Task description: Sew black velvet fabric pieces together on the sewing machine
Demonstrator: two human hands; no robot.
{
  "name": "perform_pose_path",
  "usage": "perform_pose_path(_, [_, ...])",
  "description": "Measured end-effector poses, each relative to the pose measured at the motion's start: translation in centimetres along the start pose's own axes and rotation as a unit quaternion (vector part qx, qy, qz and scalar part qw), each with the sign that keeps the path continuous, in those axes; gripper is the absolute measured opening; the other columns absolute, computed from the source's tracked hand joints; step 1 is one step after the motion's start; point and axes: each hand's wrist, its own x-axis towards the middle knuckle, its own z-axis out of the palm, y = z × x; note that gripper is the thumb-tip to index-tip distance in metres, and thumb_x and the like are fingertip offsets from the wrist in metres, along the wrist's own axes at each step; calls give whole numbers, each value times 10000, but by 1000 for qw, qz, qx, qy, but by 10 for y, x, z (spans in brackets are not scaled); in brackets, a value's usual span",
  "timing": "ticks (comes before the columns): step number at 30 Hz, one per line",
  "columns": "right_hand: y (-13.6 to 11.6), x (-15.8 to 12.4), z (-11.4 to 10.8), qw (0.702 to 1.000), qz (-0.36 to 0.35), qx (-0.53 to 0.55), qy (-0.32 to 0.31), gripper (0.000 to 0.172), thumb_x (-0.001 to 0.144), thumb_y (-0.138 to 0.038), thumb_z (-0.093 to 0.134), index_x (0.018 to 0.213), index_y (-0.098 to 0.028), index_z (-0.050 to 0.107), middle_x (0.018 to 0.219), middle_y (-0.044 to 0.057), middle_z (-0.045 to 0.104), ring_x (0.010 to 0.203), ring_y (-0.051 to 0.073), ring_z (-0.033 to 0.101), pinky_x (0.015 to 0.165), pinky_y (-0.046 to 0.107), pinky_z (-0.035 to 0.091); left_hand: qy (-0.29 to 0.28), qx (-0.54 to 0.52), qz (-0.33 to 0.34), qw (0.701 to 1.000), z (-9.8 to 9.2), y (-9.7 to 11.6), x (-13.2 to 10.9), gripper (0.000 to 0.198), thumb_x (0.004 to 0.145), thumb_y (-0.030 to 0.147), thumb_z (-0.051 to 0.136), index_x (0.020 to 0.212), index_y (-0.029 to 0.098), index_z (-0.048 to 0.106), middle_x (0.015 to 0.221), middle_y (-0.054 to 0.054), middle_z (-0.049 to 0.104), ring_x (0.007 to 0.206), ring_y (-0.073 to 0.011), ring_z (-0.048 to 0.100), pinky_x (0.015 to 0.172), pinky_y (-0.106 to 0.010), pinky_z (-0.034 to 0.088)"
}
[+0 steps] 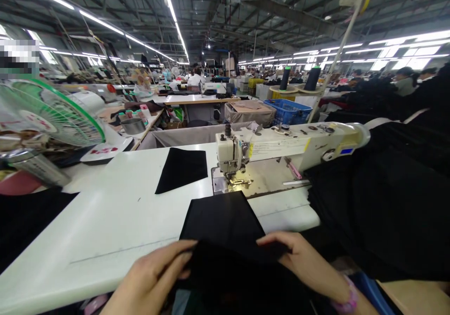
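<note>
Lights [172, 10] are shining in long strips over a big hall. A smooth white table [105, 221] is carrying a cream sewing machine [281, 148]. Soft black cloth [225, 221] is lying just in front of it; the left hand [154, 277] and right hand [309, 263] are pinching its near edge.

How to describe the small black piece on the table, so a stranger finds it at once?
Find the cream sewing machine on the white table. Left of its needle end lies a black piece. Unlike the held cloth, it lies flat, alone, untouched.

Head-worn camera looks forward and down, close over the table [105, 221].
</note>
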Motion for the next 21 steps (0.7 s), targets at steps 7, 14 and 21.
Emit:
perform_pose_path(7, [19,85,26,963,-76,-202,158,162,906,-243,581,764,-191,640,824,42,670,828,227,643,775,345,534,11,415,29,909,19,-2,85,358,939,299,325,975,187,663,984,-190,724,927,-393,689,704,-456,522])
perform_pose_path(14, [31,139,40,949,-74,-238,194,136,758,-127,678,738,-223,583,926,76,614,961,287,565,915,452,453,46,358,15,932,26,-34,106,164,880,196,405,900,170,565,953,-198,640,906,-375,631,743,-468,497])
perform_pose_path(21, [36,143,34,972,-115,-116,167,170,761,-226,668,672,-232,523,919,60,658,973,260,603,926,416,470,144,124,67,979,29,-39,96,86,908,240,426,881,236,507,931,-71,609,905,-219,628,855,-349,521])
